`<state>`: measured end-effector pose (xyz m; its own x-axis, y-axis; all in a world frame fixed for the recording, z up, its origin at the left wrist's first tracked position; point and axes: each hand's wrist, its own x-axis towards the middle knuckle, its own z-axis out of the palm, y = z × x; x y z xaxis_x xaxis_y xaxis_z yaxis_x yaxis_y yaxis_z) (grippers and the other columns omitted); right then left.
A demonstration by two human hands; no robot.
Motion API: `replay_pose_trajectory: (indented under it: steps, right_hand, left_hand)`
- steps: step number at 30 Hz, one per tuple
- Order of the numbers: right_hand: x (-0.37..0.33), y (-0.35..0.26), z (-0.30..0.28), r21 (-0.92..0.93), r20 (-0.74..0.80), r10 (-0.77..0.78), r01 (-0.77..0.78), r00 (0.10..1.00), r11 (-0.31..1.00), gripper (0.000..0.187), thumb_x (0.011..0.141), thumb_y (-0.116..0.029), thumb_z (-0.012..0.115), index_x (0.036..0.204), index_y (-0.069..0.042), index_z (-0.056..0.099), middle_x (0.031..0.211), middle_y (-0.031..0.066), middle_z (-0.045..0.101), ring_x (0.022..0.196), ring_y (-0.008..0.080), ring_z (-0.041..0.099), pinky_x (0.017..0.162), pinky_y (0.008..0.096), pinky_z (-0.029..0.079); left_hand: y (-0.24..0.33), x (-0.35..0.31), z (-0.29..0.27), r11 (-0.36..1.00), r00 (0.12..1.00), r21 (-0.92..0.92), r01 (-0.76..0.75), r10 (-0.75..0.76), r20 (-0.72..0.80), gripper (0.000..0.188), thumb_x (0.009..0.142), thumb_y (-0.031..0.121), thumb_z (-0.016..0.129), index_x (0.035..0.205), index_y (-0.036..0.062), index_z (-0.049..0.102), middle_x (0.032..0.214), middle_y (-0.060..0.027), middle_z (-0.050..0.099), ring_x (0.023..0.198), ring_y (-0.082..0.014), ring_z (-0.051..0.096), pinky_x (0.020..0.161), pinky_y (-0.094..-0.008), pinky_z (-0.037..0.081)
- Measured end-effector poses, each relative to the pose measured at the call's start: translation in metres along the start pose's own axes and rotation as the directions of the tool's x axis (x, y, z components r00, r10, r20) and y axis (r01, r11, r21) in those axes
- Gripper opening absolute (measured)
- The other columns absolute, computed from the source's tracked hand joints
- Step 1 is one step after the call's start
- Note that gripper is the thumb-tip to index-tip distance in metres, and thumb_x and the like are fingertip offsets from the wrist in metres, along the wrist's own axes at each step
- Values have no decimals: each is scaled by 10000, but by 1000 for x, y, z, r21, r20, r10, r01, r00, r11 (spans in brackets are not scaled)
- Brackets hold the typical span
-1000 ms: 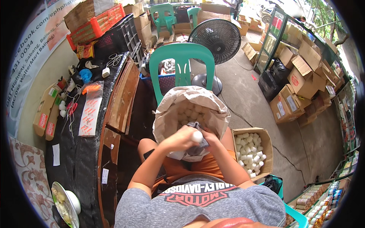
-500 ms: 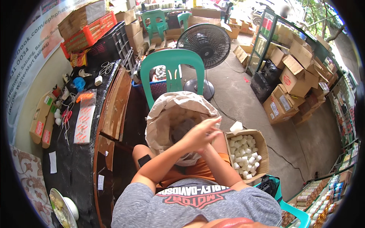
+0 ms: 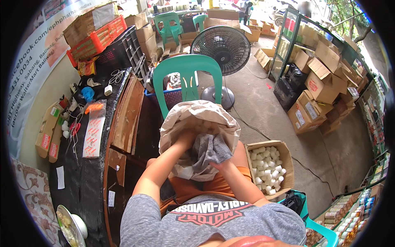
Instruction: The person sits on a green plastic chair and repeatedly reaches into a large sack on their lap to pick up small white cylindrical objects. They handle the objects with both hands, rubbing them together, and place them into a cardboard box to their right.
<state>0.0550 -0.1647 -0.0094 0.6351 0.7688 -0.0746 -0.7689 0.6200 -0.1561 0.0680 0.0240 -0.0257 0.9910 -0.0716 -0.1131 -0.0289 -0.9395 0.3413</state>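
A large brown paper bag [image 3: 170, 123] stands open between my knees, with pale rounded pieces [image 3: 201, 123] in its shaded inside. My left hand [image 3: 187, 139] reaches down into the bag; its fingers are lost in shadow, so what they touch is hidden. Over the near side of the bag, my right hand [image 3: 221, 165] grips a grey cloth [image 3: 212, 151] that drapes across its fingers. To the right of my leg, a cardboard box [image 3: 289, 164] holds many short white cylinders that look like candles [image 3: 267, 168].
A green plastic chair [image 3: 187, 61] and a black stand fan [image 3: 220, 50] are just beyond the bag. On the left runs a black-covered table [image 3: 82, 181] with cords and a bowl [image 3: 78, 226]. Cardboard boxes [image 3: 308, 113] crowd the right; a cable [image 3: 306, 166] crosses the floor.
My left hand has come back from the right side and gone into the bag. A white piece seen in the air above the box is no longer there. The grey cloth now shows plainly.
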Motion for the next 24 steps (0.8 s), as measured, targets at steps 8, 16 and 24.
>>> replay_pose_trajectory:
  steps: [8,16,24]
  right_hand:
    - [-2,-6,5,-9,-212,91,-95,973,995,284,909,-363,463,975,-115,584,908,44,629,813,185,601,739,352,498]
    - [0,1,-10,23,-183,41,-37,982,999,186,882,-276,511,926,-110,584,875,47,618,812,225,583,769,373,482]
    - [-3,-3,-26,112,-180,-19,39,983,993,146,887,-238,501,939,-122,572,889,30,614,843,199,573,805,375,467]
  left_hand:
    - [-12,7,55,947,939,296,127,-19,-343,160,783,152,522,865,79,637,822,-123,607,802,-280,594,701,-378,476]
    - [-38,33,91,813,930,542,212,2,-367,122,722,153,569,790,91,650,795,-109,604,795,-238,584,684,-348,473]
    - [20,-23,-2,979,874,166,119,-24,-484,279,785,277,536,972,71,562,817,-173,617,790,-321,600,677,-416,470]
